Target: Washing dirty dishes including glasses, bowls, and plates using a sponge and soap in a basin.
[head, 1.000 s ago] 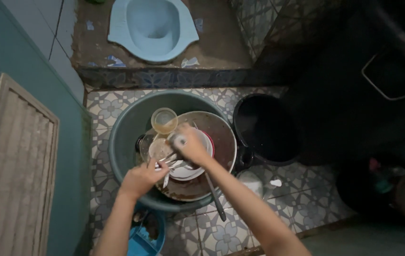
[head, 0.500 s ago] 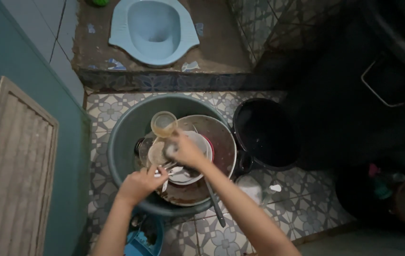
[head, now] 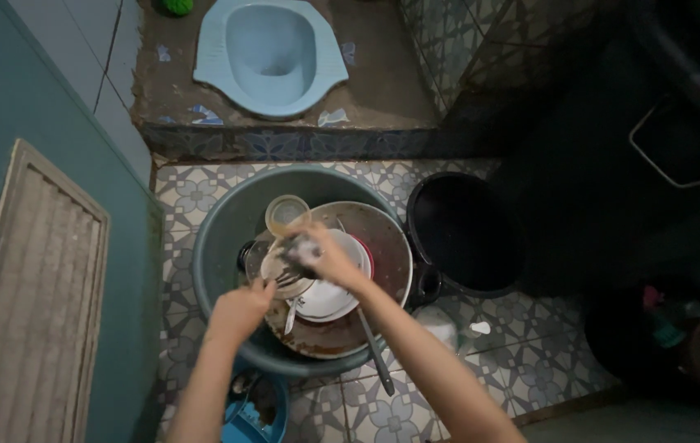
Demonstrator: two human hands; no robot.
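Grey round plastic basin [head: 223,221] held dirty dishes; left hand [head: 239,312] pinched metal cutlery [head: 288,279], right hand [head: 329,258] clamped a soapy sponge [head: 299,246] over it.

Right hand [head: 329,256] motion-blurred, hiding what it grips, blue container [head: 255,410] cut off by bottom edge

Hands: two, left [head: 239,312] and right [head: 329,258], over the basin
Green basin [head: 218,230]: one
Glass [head: 287,215]: one, inside the basin
Black bucket [head: 465,234]: one, right of the basin
Blue squat toilet [head: 272,49]: one, beyond the basin
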